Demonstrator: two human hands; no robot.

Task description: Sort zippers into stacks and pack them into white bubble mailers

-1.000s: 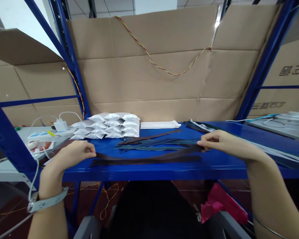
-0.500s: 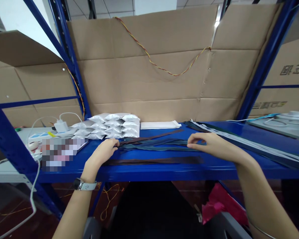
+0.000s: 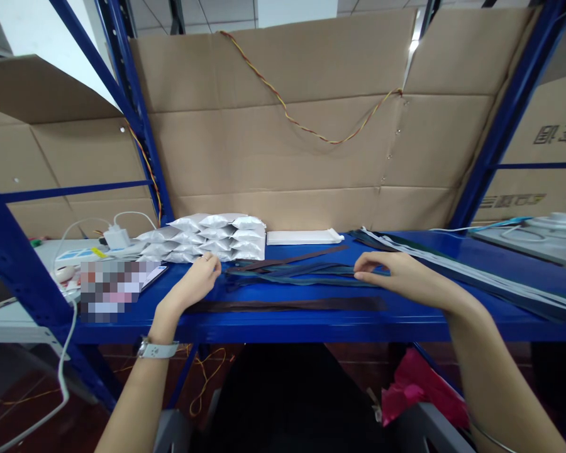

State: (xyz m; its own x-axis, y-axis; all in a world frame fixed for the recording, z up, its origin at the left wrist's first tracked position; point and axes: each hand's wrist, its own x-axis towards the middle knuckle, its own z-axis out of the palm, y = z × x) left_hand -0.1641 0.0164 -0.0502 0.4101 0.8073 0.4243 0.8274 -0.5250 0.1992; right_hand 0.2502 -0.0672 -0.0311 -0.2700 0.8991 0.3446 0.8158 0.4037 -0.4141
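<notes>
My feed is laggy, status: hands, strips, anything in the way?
Left hand near left end of blue strips, right hand at right end; both grips unclear. Brown strips in front. White packets close behind left hand.

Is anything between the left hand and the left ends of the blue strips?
Nothing visible stands in the gap from the left hand to the blue strips. A brown strip overlaps their left end, seemingly on top. The silver pouches are farther back, off that line.
</notes>
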